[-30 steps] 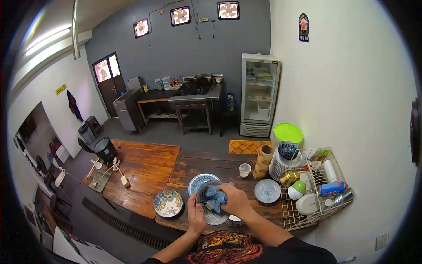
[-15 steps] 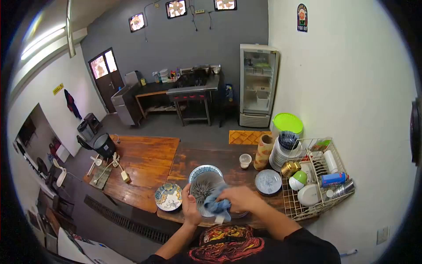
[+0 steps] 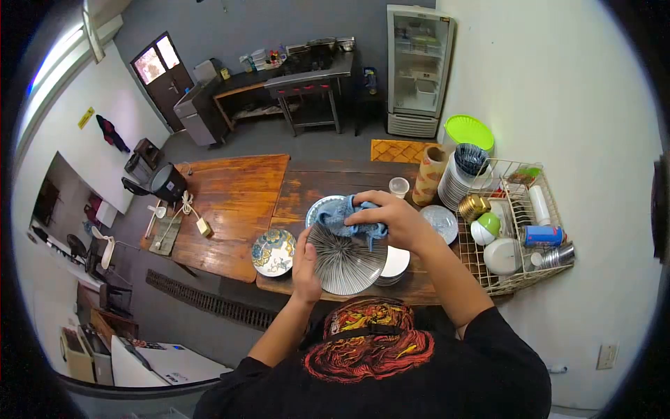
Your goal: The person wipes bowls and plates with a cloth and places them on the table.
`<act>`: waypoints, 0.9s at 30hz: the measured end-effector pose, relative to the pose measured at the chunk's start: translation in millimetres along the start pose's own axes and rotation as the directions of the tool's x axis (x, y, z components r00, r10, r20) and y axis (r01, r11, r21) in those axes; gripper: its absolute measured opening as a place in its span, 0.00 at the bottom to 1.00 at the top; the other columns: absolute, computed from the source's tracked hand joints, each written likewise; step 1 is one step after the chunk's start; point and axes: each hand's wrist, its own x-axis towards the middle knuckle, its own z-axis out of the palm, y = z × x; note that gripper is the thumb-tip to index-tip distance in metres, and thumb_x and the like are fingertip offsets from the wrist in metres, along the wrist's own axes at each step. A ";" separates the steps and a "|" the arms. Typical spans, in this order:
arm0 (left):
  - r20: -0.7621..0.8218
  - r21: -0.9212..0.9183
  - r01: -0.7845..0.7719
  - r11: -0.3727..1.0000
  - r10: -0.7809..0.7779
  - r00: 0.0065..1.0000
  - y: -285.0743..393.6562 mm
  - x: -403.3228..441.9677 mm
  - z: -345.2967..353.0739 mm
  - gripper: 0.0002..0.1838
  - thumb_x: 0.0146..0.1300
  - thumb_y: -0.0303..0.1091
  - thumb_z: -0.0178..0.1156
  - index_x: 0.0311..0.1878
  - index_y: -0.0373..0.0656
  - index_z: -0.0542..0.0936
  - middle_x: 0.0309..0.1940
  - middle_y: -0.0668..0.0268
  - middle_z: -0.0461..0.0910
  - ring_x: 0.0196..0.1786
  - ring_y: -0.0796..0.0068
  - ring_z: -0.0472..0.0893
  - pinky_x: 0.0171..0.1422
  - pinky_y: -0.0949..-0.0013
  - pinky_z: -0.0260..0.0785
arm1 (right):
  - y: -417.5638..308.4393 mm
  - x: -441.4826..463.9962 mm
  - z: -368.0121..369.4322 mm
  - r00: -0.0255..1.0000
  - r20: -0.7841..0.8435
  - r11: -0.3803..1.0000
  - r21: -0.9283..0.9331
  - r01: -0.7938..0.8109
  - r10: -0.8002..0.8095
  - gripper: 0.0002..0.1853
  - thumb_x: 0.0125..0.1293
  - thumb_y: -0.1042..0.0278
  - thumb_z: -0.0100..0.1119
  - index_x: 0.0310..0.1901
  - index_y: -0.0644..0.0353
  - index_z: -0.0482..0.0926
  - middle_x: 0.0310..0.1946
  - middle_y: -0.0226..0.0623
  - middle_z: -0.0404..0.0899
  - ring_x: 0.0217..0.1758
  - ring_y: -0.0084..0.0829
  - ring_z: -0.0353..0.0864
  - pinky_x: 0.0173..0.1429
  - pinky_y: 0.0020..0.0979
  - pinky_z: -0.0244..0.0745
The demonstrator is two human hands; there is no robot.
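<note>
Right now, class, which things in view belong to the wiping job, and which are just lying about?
In the job: striped dish, in the left hand; blue cloth, in the right hand; probably the patterned plate and white plates.

Apparently just lying about: black pot, small cup, white cable, green lid.

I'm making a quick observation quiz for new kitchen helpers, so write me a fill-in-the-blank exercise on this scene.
1. The right hand holds a crumpled blue ____ at the far rim of the striped dish.
2. In the picture, the left hand holds that dish near its ____ edge.
3. The large round lid near the wall is bright ____.
4. In the picture, the wire rack stands to the ____ of the striped dish.

Missing words: cloth; left; green; right.
</note>
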 end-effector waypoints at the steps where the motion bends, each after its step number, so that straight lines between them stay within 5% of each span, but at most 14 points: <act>1: -0.034 -0.004 -0.010 1.000 0.010 0.999 0.4 0.2 -2.3 0.26 0.82 0.46 0.38 0.71 0.36 0.63 0.62 0.55 0.72 0.60 0.64 0.75 0.68 0.64 0.66 | 1.4 -2.2 -0.7 0.999 0.005 0.999 0.012 -0.045 0.045 0.26 0.45 0.80 0.71 0.48 0.46 0.88 0.55 0.33 0.78 0.56 0.37 0.78 0.59 0.36 0.73; 5: -0.143 -0.010 -0.051 0.999 0.049 0.989 -0.8 3.5 -11.3 0.26 0.82 0.45 0.38 0.72 0.37 0.63 0.64 0.54 0.72 0.61 0.65 0.75 0.68 0.64 0.66 | 9.4 -8.3 5.9 0.985 0.028 0.984 0.047 -0.170 0.169 0.27 0.43 0.79 0.73 0.49 0.46 0.87 0.54 0.32 0.77 0.54 0.37 0.78 0.56 0.35 0.74; 14: -0.604 -0.225 -0.323 0.919 0.129 0.787 -22.8 -1.3 5.0 0.26 0.82 0.43 0.35 0.75 0.39 0.56 0.69 0.52 0.68 0.65 0.61 0.74 0.70 0.62 0.66 | -13.0 -48.5 89.9 0.850 -0.370 0.912 0.311 -0.267 0.375 0.22 0.42 0.76 0.72 0.44 0.50 0.88 0.51 0.37 0.73 0.49 0.38 0.76 0.54 0.33 0.73; 19: -0.587 -0.291 -0.442 0.849 0.206 0.783 -52.2 -13.4 13.8 0.28 0.79 0.38 0.39 0.78 0.42 0.53 0.70 0.52 0.67 0.67 0.59 0.73 0.72 0.59 0.65 | -36.0 -40.3 90.4 0.719 -0.528 0.862 0.464 -0.202 0.453 0.19 0.43 0.78 0.69 0.41 0.52 0.88 0.54 0.43 0.74 0.51 0.41 0.77 0.55 0.34 0.73; 25: -0.356 -0.035 -0.374 0.927 0.338 0.871 -40.5 -25.6 22.6 0.34 0.69 0.33 0.44 0.78 0.42 0.53 0.70 0.51 0.67 0.68 0.56 0.72 0.74 0.55 0.64 | 3.6 -27.4 47.0 0.795 -0.468 0.913 0.315 -0.260 0.387 0.16 0.44 0.77 0.68 0.38 0.53 0.89 0.57 0.45 0.77 0.52 0.41 0.79 0.56 0.34 0.73; 27: -0.202 -0.396 -0.166 0.903 0.091 0.975 -17.7 -22.8 18.2 0.36 0.63 0.31 0.44 0.78 0.42 0.54 0.70 0.51 0.67 0.68 0.55 0.72 0.74 0.54 0.64 | 4.7 -19.5 28.1 0.864 -0.418 0.948 0.258 -0.184 0.281 0.14 0.45 0.77 0.68 0.37 0.54 0.88 0.58 0.45 0.78 0.52 0.41 0.80 0.56 0.35 0.74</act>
